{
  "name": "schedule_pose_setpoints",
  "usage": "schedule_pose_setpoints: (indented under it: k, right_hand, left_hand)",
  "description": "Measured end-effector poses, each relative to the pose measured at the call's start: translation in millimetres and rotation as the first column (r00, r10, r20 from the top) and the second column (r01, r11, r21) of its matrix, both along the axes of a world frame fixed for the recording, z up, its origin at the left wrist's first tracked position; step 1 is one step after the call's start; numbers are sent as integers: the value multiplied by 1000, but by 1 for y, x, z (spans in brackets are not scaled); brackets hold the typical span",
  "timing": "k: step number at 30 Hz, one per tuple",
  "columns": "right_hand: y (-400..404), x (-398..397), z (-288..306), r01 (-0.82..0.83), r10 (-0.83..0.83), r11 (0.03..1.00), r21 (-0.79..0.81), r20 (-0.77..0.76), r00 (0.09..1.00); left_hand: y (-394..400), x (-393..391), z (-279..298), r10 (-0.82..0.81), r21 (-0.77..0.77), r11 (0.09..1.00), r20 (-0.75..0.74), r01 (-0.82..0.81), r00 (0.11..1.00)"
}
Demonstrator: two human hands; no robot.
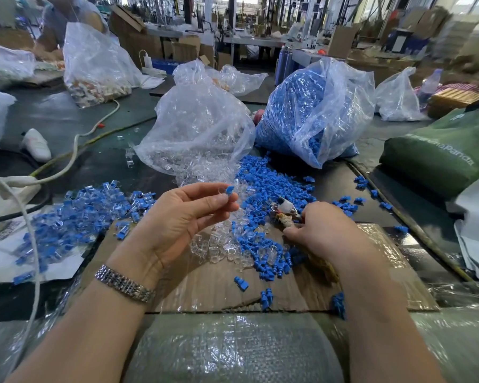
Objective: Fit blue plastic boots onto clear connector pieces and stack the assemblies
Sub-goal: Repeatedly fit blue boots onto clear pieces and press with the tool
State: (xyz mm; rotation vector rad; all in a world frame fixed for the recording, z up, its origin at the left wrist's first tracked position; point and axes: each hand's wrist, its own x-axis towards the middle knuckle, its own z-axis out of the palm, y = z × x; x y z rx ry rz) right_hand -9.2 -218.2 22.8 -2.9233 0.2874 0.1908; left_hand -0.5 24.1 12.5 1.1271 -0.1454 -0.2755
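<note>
the left hand (177,219) is raised at the centre of the frame, palm up, thumb and forefinger pinching a small assembly (227,190), a clear piece with a blue boot on it, just above the loose parts. the right hand (324,230) lies lower, right of centre, its fingers curled round a tool (284,211) with a wrapped handle and a metal tip; what kind of tool cannot be told. between and beyond the hands, loose blue boots (271,186) and clear pieces (219,244) lie mixed on a sheet of cardboard (210,288) and on the dark table (67,117). at the left of the frame a heap of finished assemblies (80,217) lies partly on white paper (25,269). in the upper middle a bag of clear pieces (197,128) stands open toward the hands, and just right of it a bag of blue boots (313,111). a watch (125,284) is on the left wrist. a green bag (443,153) lies at the right edge, a white cable (75,150) runs across the left, and another person (67,17) shows at the upper left.
</note>
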Motion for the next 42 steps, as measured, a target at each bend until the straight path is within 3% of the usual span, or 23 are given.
schedule_pose_setpoints:
  k: [4, 7, 11, 13, 22, 36, 42]
  right_hand:
    - [-1, -2, 3, 11, -14, 999, 48, 65, 998]
    - [-3, -5, 13, -10, -31, 968, 249, 160, 987]
    - [2, -12, 30, -99, 63, 770, 630, 79, 995]
    - [11, -16, 35, -116, 167, 668, 735, 4, 986]
    - [45, -17, 44, -233, 354, 712, 663, -53, 934]
    - [49, -14, 32, -232, 330, 684, 692, -9, 944]
    - [51, -12, 25, -244, 289, 740, 627, 31, 957]
  left_hand:
    - [1, 2, 0, 50, -44, 998, -33, -52, 998]
    - [2, 3, -1, 76, -76, 994, -54, -80, 996]
    - [1, 5, -3, 81, -100, 991, -79, -89, 994]
    - [1, 6, -4, 82, -102, 991, -76, -90, 994]
    - [-1, 10, -6, 81, -89, 993, -12, -82, 997]
    - [-8, 5, -10, 124, -5, 992, 106, -124, 987]
    - [-9, 5, -15, 152, 35, 986, 176, -160, 973]
